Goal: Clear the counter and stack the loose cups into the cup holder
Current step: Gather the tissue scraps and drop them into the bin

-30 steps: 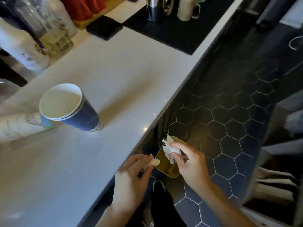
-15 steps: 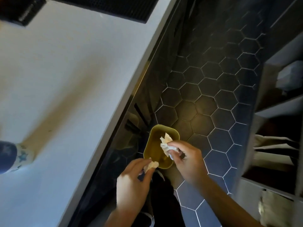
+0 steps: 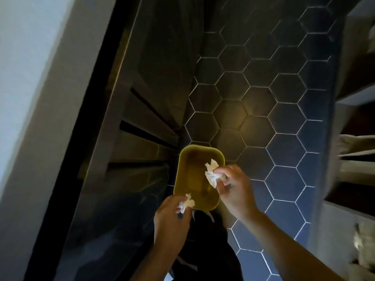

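A yellow bin [image 3: 188,159] stands on the dark hexagon-tiled floor below the counter. My right hand [image 3: 235,191] grips a crumpled white napkin [image 3: 212,172] over the bin's right rim. Pinched in my left hand [image 3: 170,220] is a smaller crumpled paper scrap [image 3: 187,203], held over the bin's near edge. The bin looks empty inside. No cups or cup holder show in this view.
The white counter [image 3: 30,78] runs along the left, its dark drawer fronts [image 3: 138,128] below. Hexagon floor tiles [image 3: 263,98] fill the middle. Open shelves [image 3: 357,155] with folded items stand at the right. My dark trouser leg is just under the bin.
The view has tilted down from the counter to the floor; the blue cups have left the frame. Both hands have stayed over the yellow bin, holding their paper.
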